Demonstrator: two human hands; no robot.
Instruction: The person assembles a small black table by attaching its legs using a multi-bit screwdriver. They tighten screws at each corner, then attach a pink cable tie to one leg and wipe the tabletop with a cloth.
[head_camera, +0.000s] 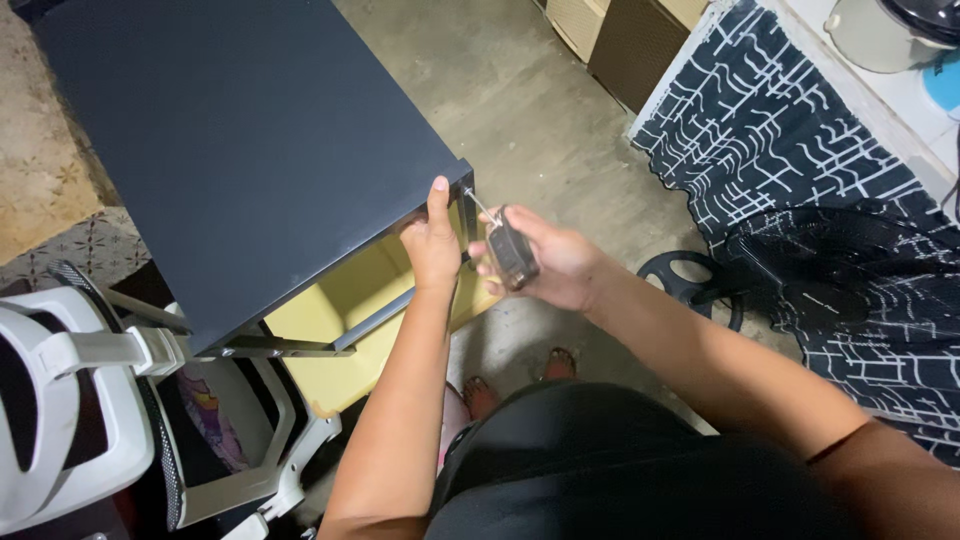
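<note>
A dark blue-grey table (240, 130) fills the upper left. My left hand (432, 240) grips its near corner, thumb on top and fingers under the edge. My right hand (545, 262) is just right of that corner and holds a small dark electric screwdriver (512, 255), whose thin metal bit points at the table's corner edge. Under the tabletop a grey metal frame bar (372, 320) and a yellow panel (345, 310) show.
A white and grey office chair (110, 400) stands at lower left, partly under the table. A black fan (800, 270) and its round base (690, 280) sit on the concrete floor at right, beside a black-and-white patterned cloth (780, 130). My feet (520, 380) are below.
</note>
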